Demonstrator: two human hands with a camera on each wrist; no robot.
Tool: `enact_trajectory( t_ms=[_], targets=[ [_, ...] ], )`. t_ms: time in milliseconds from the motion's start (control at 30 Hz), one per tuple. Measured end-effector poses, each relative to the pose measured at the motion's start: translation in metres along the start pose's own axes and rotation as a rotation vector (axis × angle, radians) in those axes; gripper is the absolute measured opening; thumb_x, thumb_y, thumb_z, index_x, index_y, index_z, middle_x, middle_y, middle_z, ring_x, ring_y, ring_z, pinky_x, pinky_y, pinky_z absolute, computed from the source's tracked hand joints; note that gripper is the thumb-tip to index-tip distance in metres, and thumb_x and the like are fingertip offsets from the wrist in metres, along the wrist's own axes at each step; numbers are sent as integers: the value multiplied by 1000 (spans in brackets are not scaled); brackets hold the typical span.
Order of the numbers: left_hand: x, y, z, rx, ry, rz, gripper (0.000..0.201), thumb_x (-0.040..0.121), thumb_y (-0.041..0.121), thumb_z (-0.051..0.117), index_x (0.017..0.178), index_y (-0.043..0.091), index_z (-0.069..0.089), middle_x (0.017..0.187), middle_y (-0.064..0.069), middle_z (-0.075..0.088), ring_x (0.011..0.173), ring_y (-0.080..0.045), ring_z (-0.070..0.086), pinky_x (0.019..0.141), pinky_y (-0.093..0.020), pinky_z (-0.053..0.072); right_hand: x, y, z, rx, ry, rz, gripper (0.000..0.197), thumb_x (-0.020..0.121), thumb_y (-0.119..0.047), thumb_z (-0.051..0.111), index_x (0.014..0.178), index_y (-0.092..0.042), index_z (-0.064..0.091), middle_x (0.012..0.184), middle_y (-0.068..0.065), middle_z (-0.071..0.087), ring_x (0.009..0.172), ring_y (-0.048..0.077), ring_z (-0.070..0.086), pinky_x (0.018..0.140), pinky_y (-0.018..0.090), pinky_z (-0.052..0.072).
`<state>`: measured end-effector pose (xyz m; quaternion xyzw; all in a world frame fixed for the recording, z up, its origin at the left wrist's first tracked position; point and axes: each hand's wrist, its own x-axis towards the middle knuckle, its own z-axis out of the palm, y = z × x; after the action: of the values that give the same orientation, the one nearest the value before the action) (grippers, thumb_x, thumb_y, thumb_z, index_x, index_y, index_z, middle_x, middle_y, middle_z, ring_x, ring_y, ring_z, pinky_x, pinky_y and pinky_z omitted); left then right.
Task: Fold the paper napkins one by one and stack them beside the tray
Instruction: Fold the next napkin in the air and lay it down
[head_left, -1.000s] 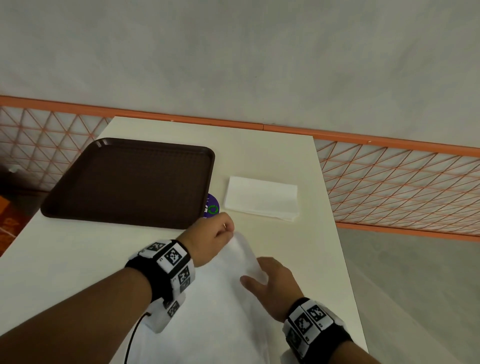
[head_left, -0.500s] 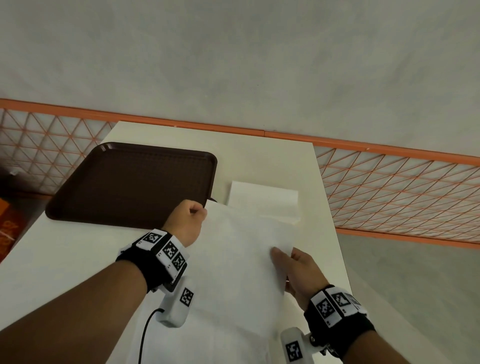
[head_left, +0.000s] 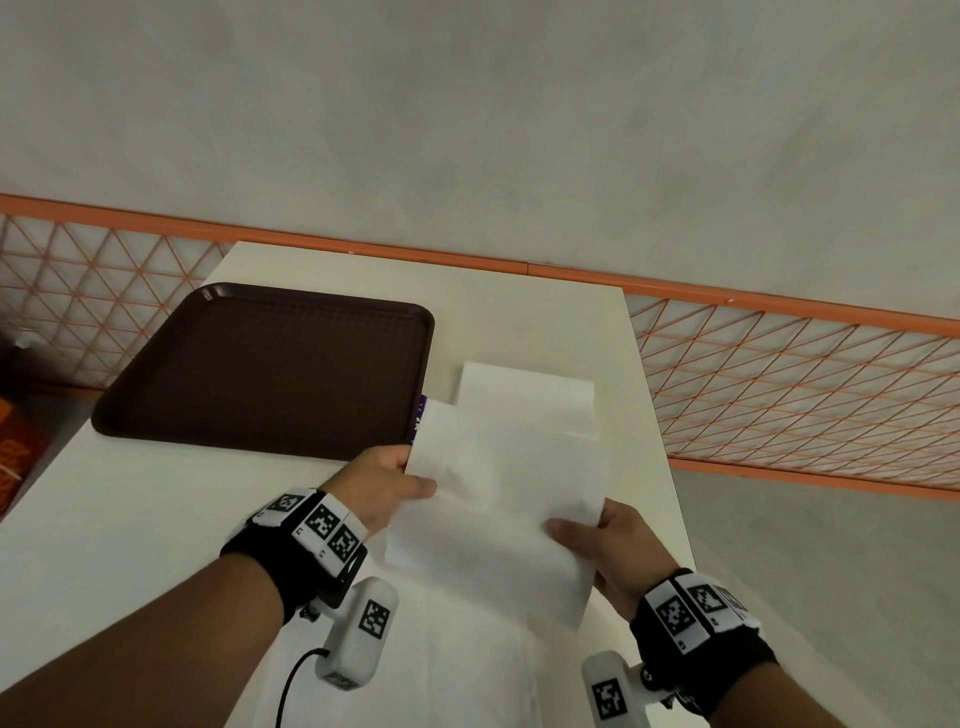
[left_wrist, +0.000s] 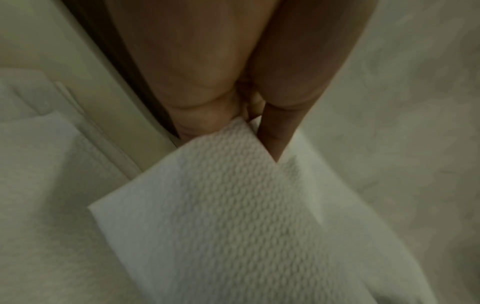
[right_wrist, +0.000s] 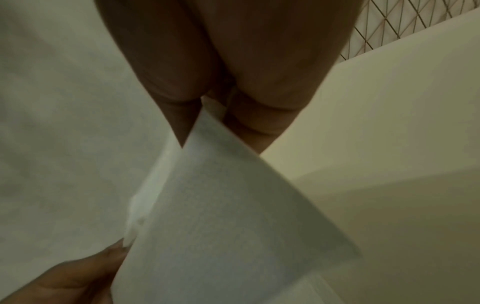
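Paper napkin (head_left: 498, 514) lifted off table (head_left: 130, 519), pinched at opposite edges by left hand (head_left: 382, 488) and right hand (head_left: 615, 540); probably to align fold; folded stack (head_left: 524, 397) beside tray (head_left: 270, 369).

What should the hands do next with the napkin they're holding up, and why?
Probably carry the held napkin forward and lay it on the stack of folded napkins right of the brown tray. The left hand and right hand each pinch a side of it above the table, it already looks doubled over, and its far edge overlaps the stack.
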<state>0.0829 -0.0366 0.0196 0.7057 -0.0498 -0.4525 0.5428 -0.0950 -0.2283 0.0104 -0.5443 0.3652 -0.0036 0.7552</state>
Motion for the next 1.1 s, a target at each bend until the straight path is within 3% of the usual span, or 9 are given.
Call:
enact_trajectory(
  t_ms=[100, 267, 333, 433, 567, 800, 967, 1033, 1100],
  targets=[
    [-2, 0, 1, -68, 12, 33, 25, 86, -9, 58, 109, 1, 65, 105, -18, 70, 100, -34, 66, 88, -44, 53, -2, -8, -4, 44, 16, -71, 20, 81, 9, 65, 99, 2, 70, 98, 19, 73, 84, 30, 72, 66, 35, 57],
    [-7, 11, 7, -266, 3, 3, 21, 82, -11, 46, 69, 3, 56, 94, -11, 64, 84, -25, 59, 64, -29, 48, -4, -21, -13, 14, -16, -138, 37, 82, 23, 50, 67, -2, 72, 99, 12, 74, 83, 24, 71, 70, 32, 52],
    [-7, 14, 7, -293, -3, 1, 20, 82, -9, 45, 69, 3, 55, 92, -9, 63, 79, -22, 59, 59, -26, 49, -5, -23, -17, -18, -20, -159, 43, 84, 24, 48, 62, -5, 72, 99, 13, 74, 85, 25, 71, 77, 37, 52],
    [-8, 13, 4, -323, 17, 15, 19, 89, -4, 44, 85, 1, 61, 88, -12, 66, 70, -19, 65, 55, -21, 54, -6, -26, -19, -55, 8, -178, 37, 84, 23, 47, 67, 0, 69, 91, 15, 74, 78, 23, 72, 65, 30, 58],
    [-9, 4, 2, -192, 62, 66, 21, 90, -8, 50, 100, 2, 65, 94, -16, 69, 71, -20, 69, 58, -27, 57, -5, -23, -22, -88, 75, -190, 36, 85, 22, 47, 68, 0, 69, 79, 13, 73, 67, 22, 70, 55, 28, 56],
    [-11, 0, -5, -140, 49, -1, 18, 90, -6, 50, 89, 3, 66, 89, -15, 70, 74, -23, 68, 64, -31, 56, -5, -16, -26, -131, 75, -164, 39, 86, 21, 45, 66, -4, 69, 74, 13, 70, 64, 23, 66, 55, 31, 55],
    [-10, 16, -2, -213, 35, -64, 21, 93, 23, 49, 101, 8, 62, 101, -15, 72, 85, -29, 66, 72, -38, 52, -4, -22, -26, -146, -2, -187, 45, 87, 21, 45, 63, -6, 71, 82, 13, 72, 70, 22, 67, 63, 30, 56],
    [-6, 21, 0, 11, -26, -36, 25, 91, 35, 59, 105, 14, 63, 103, -11, 73, 87, -24, 66, 77, -36, 51, -3, -24, -25, -168, -37, -190, 47, 87, 21, 46, 61, -8, 72, 84, 12, 73, 71, 21, 68, 62, 28, 56],
    [-3, 22, 4, 283, -123, 64, 22, 84, 26, 71, 103, 15, 68, 104, -10, 72, 91, -19, 67, 84, -31, 51, -3, -25, -24, -184, -62, -195, 47, 87, 22, 45, 61, -7, 71, 87, 11, 74, 72, 20, 68, 60, 27, 55]
  ],
)
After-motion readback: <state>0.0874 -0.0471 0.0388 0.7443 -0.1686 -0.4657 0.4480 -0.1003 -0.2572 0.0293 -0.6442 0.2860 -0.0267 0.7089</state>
